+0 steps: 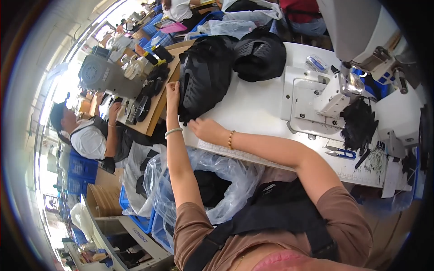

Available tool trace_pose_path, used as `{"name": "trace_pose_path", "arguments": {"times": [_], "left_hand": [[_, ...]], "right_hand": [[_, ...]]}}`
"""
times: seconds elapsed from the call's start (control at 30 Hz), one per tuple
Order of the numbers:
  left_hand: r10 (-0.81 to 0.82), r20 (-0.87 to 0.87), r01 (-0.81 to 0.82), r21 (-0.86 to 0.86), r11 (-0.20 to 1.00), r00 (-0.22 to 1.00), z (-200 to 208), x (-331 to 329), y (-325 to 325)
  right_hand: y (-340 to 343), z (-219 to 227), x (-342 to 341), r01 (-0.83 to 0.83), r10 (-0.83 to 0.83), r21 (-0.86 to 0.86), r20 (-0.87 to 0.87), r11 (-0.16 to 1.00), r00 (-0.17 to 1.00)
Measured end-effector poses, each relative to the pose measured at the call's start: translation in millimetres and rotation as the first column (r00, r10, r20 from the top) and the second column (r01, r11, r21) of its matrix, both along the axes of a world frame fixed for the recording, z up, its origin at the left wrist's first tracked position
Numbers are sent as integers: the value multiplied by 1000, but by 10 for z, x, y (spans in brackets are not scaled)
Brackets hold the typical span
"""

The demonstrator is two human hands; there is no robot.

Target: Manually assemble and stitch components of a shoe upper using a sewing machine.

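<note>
Black shoe uppers [205,77]: lay piled on the white table [253,113], long axis roughly 7-to-1 o'clock
Left hand [172,93]: nearer the middle, at their 9 o'clock edge
Right hand [207,131]: by the 6 o'clock end
Grip: honestly couldn't tell, either hand

fabric pieces [205,74] left on table [253,108], sewing machine [332,97] right, snips [344,153] before it

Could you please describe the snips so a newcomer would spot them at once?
Find the right end of the white table. Near its front edge, left of the pale thread tangle, lie the snips, blue-handled unlike the black scraps nearby.
</note>
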State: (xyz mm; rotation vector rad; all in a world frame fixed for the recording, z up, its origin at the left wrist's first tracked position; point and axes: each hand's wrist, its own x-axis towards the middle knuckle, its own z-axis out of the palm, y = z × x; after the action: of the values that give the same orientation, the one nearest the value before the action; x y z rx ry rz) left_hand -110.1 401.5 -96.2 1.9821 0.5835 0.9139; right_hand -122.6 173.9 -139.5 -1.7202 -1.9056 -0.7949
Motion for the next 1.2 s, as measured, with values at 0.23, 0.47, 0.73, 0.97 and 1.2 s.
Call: {"name": "trace_pose_path", "arguments": {"times": [0.23, 0.47, 0.73, 0.97, 1.2], "left_hand": [[-143, 325, -97, 623, 776, 935, 719, 648, -1851], [-14, -208, 169, 748, 642, 978, 285, 1805, -2572], [-38, -72, 74, 617, 784, 997, 187, 1811, -2632], [-212, 479, 359, -238, 903, 852, 684, 662, -3238], [-87, 600, 589, -733, 340, 796, 489, -271, -3828]], "right_hand": [[-1395, -56, 458, -143, 115, -172, -161, 975, 980], [-2039, 154, 428, -97, 53, -187, -225, 978, 973], [-2743, 216, 653, 46, -79, -123, -279, 991, 957], [-2830, 461, 597, 244, 119, 190, -953, 951, 277], [-2950, 669, 617, -336, -64, 73, -924, 939, -377]]}}
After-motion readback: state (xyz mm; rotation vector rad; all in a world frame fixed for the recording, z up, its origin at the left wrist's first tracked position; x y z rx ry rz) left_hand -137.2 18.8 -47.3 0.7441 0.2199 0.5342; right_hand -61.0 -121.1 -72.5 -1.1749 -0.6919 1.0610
